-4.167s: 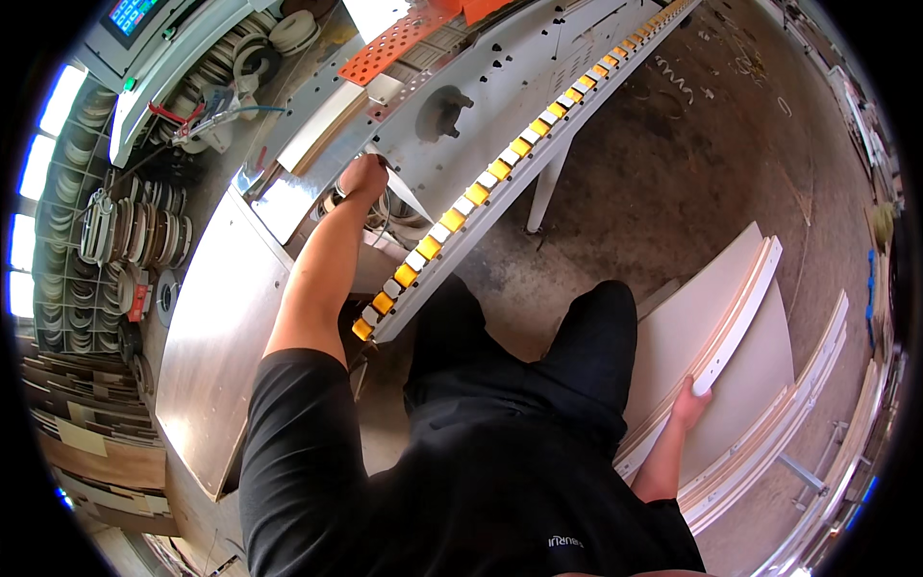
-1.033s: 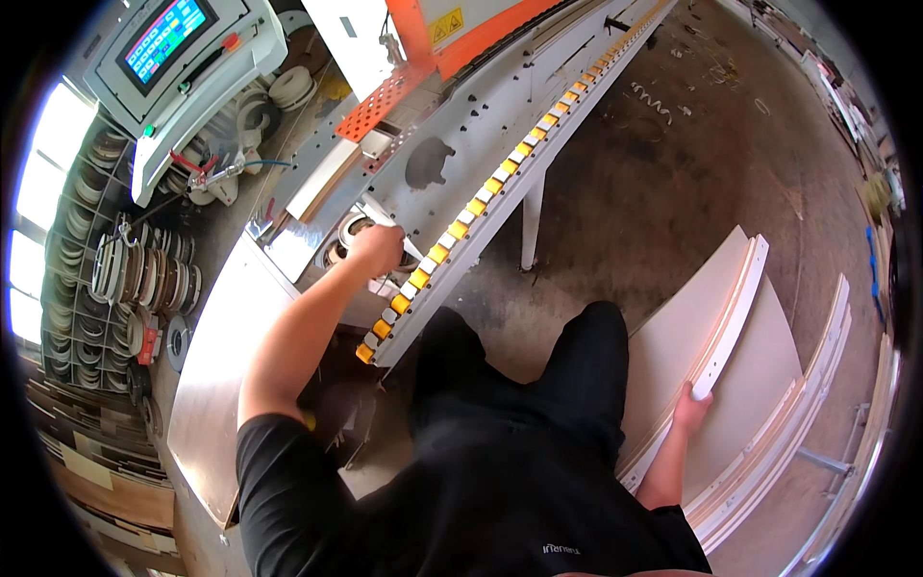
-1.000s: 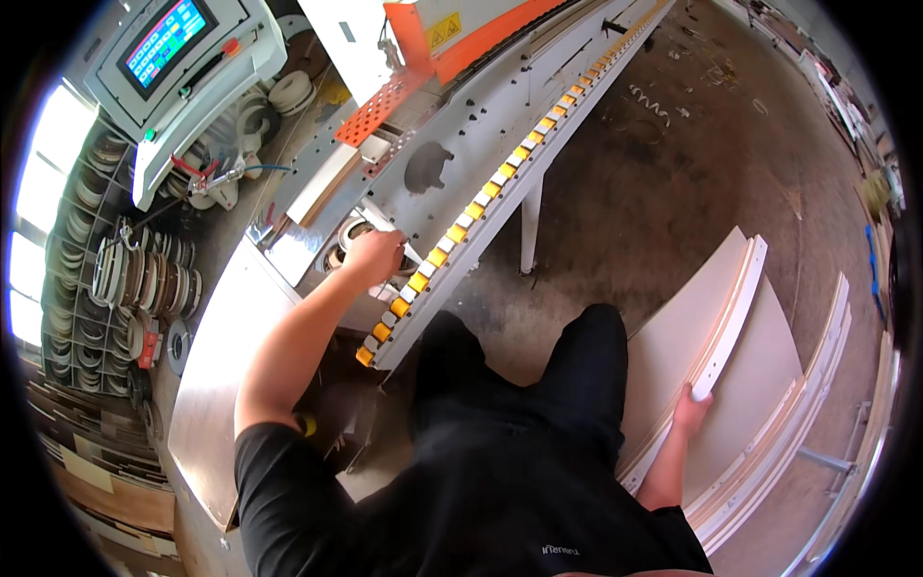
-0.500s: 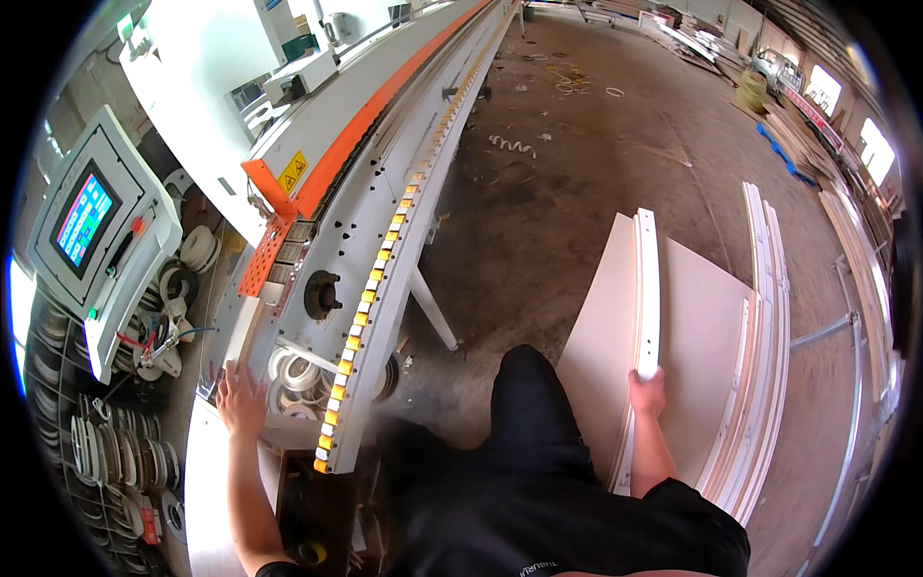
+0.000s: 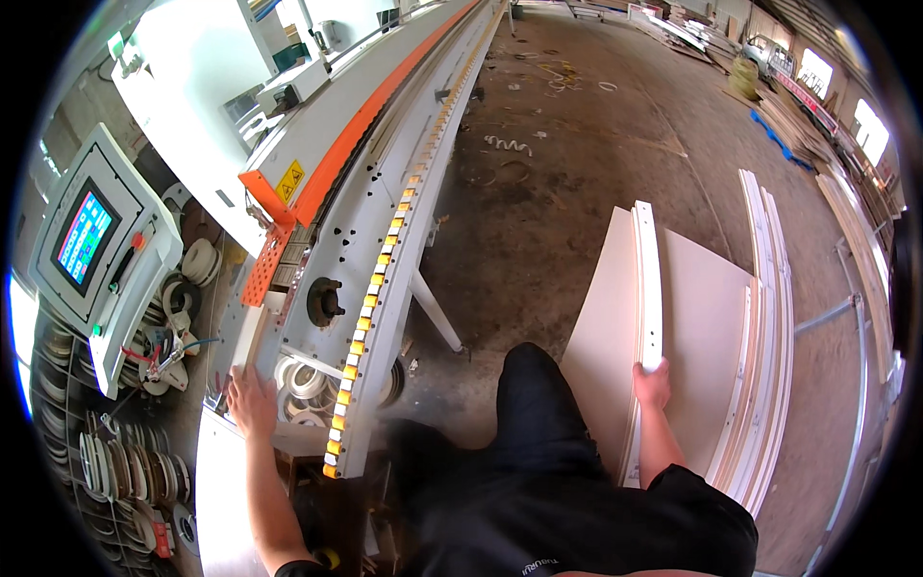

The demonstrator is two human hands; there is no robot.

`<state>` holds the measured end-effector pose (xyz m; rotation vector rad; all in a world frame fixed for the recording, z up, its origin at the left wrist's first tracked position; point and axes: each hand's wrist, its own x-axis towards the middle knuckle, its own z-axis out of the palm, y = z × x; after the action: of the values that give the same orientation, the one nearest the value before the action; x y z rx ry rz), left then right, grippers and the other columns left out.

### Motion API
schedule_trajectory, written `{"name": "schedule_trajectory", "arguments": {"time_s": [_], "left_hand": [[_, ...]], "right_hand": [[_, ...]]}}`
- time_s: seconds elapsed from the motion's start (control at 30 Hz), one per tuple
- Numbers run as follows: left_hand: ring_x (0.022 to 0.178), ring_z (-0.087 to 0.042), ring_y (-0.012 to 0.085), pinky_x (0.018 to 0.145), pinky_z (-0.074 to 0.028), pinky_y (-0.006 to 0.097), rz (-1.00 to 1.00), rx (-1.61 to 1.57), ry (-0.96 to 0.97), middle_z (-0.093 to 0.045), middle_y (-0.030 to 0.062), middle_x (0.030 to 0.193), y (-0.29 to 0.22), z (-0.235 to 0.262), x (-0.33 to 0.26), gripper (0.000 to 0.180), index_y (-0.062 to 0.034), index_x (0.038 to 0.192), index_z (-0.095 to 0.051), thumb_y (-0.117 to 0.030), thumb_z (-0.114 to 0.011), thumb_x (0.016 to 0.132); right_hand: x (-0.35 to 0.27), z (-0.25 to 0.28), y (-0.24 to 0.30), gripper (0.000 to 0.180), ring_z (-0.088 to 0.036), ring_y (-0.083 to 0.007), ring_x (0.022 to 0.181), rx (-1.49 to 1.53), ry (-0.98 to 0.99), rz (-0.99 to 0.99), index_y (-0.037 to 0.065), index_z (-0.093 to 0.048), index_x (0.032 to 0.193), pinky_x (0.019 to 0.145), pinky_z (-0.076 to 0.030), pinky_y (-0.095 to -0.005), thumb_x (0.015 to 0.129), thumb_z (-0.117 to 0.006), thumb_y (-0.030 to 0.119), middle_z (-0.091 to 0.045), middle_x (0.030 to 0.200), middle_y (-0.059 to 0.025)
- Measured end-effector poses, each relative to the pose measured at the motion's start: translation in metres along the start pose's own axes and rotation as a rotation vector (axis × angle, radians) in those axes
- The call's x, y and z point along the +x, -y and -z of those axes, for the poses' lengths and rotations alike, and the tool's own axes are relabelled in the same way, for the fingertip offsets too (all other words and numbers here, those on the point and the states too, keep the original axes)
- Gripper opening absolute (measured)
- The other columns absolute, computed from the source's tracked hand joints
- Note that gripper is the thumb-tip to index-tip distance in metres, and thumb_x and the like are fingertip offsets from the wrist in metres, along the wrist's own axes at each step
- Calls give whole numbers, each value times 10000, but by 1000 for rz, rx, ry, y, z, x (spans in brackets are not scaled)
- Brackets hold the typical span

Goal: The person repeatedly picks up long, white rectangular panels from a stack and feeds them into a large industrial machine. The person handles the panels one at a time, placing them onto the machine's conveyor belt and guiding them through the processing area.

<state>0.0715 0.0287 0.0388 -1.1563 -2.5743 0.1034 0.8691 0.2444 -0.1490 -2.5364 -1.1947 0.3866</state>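
My left hand [image 5: 252,402] lies with fingers stretched out at the near end of a narrow pale board strip [image 5: 252,337]. That strip sits on the infeed side of a long edge-banding machine [image 5: 365,240], its far end by a perforated orange guard [image 5: 266,271]. On my right, my right hand [image 5: 653,385] is closed around the near part of a long white-edged board strip [image 5: 649,288]. This strip stands over large pale panels [image 5: 598,327]; its underside is hidden, so I cannot tell how it rests on them.
A control panel with a lit screen [image 5: 87,236] stands at the left above racks of edge-band rolls [image 5: 125,466]. Yellow and white rollers [image 5: 358,346] line the machine's near rail. More white-edged strips [image 5: 764,317] lie at the right. Curled offcuts [image 5: 508,145] litter the floor.
The view has shifted slightly. Both hands stay where they were, the left at the pale strip and the right on the white-edged strip.
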Motion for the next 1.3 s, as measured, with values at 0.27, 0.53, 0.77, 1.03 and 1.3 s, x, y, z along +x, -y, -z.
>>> {"name": "schedule_trajectory", "arguments": {"time_s": [0.27, 0.53, 0.77, 1.03, 1.3], "left_hand": [[1517, -483, 411, 1264, -391, 542, 12, -45, -14, -434, 170, 1745, -1, 4, -1, 697, -138, 1645, -528, -440, -702, 1041], [1565, -445, 394, 1289, -368, 522, 36, -77, 47, -384, 89, 1805, -2, 7, 1, 702, -173, 1678, -515, -461, -690, 1062], [1521, -481, 426, 1255, -404, 561, -13, -86, -33, -409, 91, 1789, 12, -14, 2, 708, -155, 1665, -520, -471, -681, 1053], [1524, -479, 423, 1262, -393, 564, -17, -92, -41, -402, 94, 1795, 13, -15, 1, 702, -161, 1673, -513, -470, -667, 1062], [1524, -483, 429, 1269, -381, 559, -7, -41, -26, -399, 98, 1797, 11, -13, 1, 710, -173, 1691, -485, -465, -657, 1068]], "right_hand": [[1, 2, 0, 915, -676, -416, 1360, -12, 7, -21, 32, -465, 1619, 1143, -541, -523, 927, -749, 557, -668, 1520, -227], [3, -2, -6, 906, -691, -403, 1343, -24, 17, 8, 44, -455, 1623, 1128, -552, -521, 941, -730, 572, -673, 1527, -201], [2, -6, -5, 840, -706, -418, 1302, 0, -43, 12, 57, -500, 1573, 1092, -564, -533, 934, -749, 542, -704, 1465, -208], [3, -3, -3, 892, -692, -410, 1328, -18, 12, -13, 50, -464, 1606, 1110, -558, -538, 938, -739, 571, -685, 1501, -199], [4, -4, -2, 895, -701, -413, 1312, -8, 5, -4, 43, -466, 1607, 1106, -559, -539, 932, -747, 561, -691, 1483, -212]]}}
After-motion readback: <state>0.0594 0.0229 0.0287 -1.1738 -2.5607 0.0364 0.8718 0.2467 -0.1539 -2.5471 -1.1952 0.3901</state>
